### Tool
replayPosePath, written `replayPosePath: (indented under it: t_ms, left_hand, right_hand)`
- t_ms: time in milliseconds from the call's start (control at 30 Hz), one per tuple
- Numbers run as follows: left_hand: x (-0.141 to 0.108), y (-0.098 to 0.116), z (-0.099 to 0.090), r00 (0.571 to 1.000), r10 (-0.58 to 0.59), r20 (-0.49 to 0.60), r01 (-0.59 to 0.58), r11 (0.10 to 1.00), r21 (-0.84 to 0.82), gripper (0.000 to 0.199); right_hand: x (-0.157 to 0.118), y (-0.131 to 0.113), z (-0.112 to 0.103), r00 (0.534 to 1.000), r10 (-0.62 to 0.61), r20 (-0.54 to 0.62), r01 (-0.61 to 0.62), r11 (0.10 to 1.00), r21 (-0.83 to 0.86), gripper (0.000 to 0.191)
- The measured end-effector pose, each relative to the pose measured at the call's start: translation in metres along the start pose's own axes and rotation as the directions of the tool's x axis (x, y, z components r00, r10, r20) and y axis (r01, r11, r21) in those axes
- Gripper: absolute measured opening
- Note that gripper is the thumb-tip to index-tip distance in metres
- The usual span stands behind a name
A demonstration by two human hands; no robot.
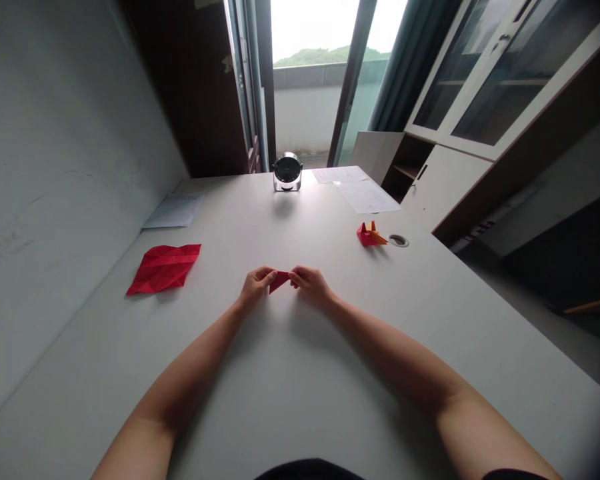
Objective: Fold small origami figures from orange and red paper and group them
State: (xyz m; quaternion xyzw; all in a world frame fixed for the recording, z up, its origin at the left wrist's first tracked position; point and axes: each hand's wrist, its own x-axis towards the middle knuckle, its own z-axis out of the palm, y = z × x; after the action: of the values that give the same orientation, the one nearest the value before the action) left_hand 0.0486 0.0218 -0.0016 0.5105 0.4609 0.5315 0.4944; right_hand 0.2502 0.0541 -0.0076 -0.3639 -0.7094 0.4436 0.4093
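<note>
Between my two hands is a small piece of folded red paper (pixel 279 281), roughly triangular, its pointed end hanging down toward me. My left hand (pixel 257 280) pinches its left edge with thumb and fingers. At the upper right corner, my right hand (pixel 309 283) grips the same paper, fingers curled in. Both hands are just above or at the white table; contact with it cannot be made out. Parts of the paper are hidden under the fingers.
A creased red sheet (pixel 164 269) lies at left. Folded red and orange paper pieces (pixel 371 234) stand at right beside a round cable hole (pixel 399 241). Farther back are a small round fan-like device (pixel 287 172), white papers (pixel 365 193) and a pale sheet (pixel 173 211) along the wall.
</note>
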Motion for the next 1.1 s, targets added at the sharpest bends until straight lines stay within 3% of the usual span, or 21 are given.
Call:
replayPosePath:
  t_ms: [300,467,700,900,1100]
  left_hand:
    - [0.002,-0.001,-0.003,0.999,-0.002,0.044,-0.001,0.998,0.063,0.036]
    - [0.003,-0.005,-0.004,1.0,0.021,0.015,-0.022,0.998,0.06,0.035]
    - [0.004,-0.005,-0.003,0.999,0.028,-0.017,-0.026,0.996,0.089,0.034]
    - [0.004,-0.002,-0.003,0.998,0.063,-0.001,-0.062,0.991,0.122,0.031]
    - [0.004,-0.003,-0.003,0.999,0.032,0.011,-0.033,0.993,0.113,0.032]
  right_hand:
    - [-0.002,-0.004,-0.001,1.0,-0.029,0.011,0.029,1.0,-0.008,0.035]
    - [0.0,0.003,-0.001,0.998,-0.01,-0.056,0.01,1.0,0.006,0.039]
    - [0.0,-0.004,-0.002,0.999,-0.021,-0.05,0.02,1.0,-0.023,0.04]
    - [0.001,0.002,0.001,0.995,-0.01,-0.102,0.02,0.995,0.1,0.038]
    - [0.003,0.006,0.0,0.992,-0.017,-0.122,0.026,0.997,0.074,0.038]
